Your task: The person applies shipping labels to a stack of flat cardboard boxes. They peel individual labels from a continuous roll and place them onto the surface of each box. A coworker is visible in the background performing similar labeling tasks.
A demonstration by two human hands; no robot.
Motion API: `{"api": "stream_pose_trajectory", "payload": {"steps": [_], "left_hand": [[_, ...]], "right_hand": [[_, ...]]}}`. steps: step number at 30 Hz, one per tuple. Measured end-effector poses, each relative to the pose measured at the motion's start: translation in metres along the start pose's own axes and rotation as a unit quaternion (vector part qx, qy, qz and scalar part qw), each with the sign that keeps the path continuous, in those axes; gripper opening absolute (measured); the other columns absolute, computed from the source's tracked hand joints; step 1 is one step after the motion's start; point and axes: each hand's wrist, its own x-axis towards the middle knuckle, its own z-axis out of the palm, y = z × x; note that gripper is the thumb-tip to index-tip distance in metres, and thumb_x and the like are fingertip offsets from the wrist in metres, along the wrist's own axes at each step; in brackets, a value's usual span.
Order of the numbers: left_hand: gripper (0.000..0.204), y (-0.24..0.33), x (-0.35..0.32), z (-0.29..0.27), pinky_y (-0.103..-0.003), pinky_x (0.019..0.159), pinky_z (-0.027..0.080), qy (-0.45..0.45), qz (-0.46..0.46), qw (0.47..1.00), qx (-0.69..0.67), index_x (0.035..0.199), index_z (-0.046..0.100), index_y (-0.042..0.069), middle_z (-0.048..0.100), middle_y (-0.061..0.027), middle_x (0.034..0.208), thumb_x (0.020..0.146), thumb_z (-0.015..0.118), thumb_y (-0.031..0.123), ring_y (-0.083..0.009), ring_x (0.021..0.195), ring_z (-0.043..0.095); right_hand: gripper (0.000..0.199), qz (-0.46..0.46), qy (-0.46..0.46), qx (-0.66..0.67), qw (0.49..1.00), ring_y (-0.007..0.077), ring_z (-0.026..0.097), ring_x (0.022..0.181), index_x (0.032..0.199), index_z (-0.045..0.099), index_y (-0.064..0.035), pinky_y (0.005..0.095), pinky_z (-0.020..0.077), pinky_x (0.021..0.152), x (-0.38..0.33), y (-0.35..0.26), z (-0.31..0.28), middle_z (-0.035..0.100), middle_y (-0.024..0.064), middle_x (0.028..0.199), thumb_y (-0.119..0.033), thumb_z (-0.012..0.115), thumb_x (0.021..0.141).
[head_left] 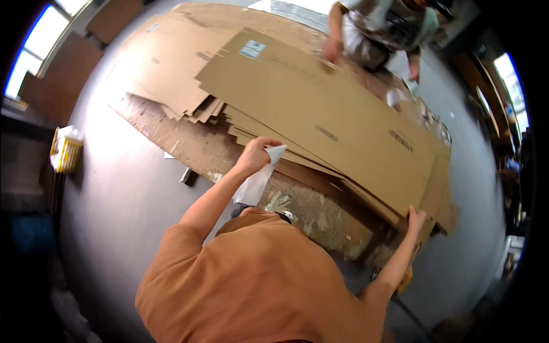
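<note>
Grey floor (126,194) ran under everything. On it lay a worn board w/ pale stains (309,214), and on that a big stack of flattened cardboard sheets (320,114), top sheet tilted across the pile. A co-worker (383,26) crouched at the far side, one hand on the top sheet. Yellow crate (66,151) sat well apart at far left. Left hand (254,154) was at the stack's near edge, fingers closed on a white sheet of paper (257,180) hanging down. Right hand (416,219) gripped the stack's near right corner, fingers curled over the edge.
</note>
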Motion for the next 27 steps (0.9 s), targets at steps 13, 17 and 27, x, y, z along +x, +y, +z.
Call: {"api": "stream_pose_trajectory", "payload": {"steps": [13, 17, 27], "left_hand": [[0.05, 0.001, 0.05, 0.024, -0.042, 0.074, 0.048, -0.005, 0.19, 0.931, 0.311, 0.127, 0.048, -0.008, 0.062, -0.0282, 0.086, 0.078, 0.04, -0.006, -0.0407, 0.083, 0.062], [0.05, 0.001, 0.056, 0.027, -0.044, 0.075, 0.048, -0.009, 0.21, 0.914, 0.348, 0.127, 0.048, -0.009, 0.062, -0.0303, 0.088, 0.078, 0.04, -0.005, -0.0418, 0.085, 0.063], [0.073, -0.001, -0.006, 0.028, -0.027, 0.069, 0.049, 0.007, 0.26, 0.965, 0.022, 0.138, 0.035, 0.005, 0.058, -0.0082, 0.089, 0.073, 0.064, -0.011, -0.0161, 0.077, 0.058]], "right_hand": [[0.039, 0.048, 0.062, -0.113, 0.99, 0.0429, 0.058, 0.099, 0.095, 0.063, 0.0085, 0.048, 0.0481, 0.082, -0.055, -0.083, -0.005, 0.061, 0.0298, 0.1, -0.028, 0.067, 0.081], [0.032, 0.042, 0.16, -0.033, 0.986, 0.0333, 0.064, 0.088, 0.099, 0.06, 0.0065, 0.0434, 0.0516, 0.074, -0.035, -0.056, -0.017, 0.064, 0.0235, 0.091, -0.019, 0.066, 0.081], [0.02, 0.025, -0.036, 0.67, 0.741, 0.0155, 0.062, 0.088, 0.105, 0.063, -0.0018, 0.027, 0.0494, 0.072, -0.02, -0.054, -0.104, 0.066, 0.0067, 0.101, -0.013, 0.056, 0.09]]}}
